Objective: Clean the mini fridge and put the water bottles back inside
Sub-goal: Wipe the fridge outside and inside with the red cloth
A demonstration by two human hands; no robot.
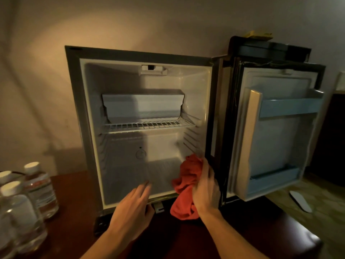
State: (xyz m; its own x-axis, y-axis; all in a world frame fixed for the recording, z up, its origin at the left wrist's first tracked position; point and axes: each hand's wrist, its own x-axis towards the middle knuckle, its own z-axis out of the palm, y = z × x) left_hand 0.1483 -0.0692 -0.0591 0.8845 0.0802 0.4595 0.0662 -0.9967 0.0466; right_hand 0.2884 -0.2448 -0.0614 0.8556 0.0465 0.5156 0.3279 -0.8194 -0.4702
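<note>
The mini fridge [87, 116] stands open on a dark wooden surface, with nothing in its white inside except a wire shelf [149, 126]. Its door [276, 131] is swung out to the right. My right hand [206, 187] grips a red cloth [188, 182] at the lower right corner of the fridge opening. My left hand [134, 204] rests with straight fingers on the fridge's bottom front edge. Three clear water bottles [28, 195] with white caps stand at the far left on the surface.
The wooden surface [74, 230] runs under the fridge and the bottles. A dark box with a yellow item [259, 34] on top sits behind the door. A white flat object [300, 200] lies on the floor at right.
</note>
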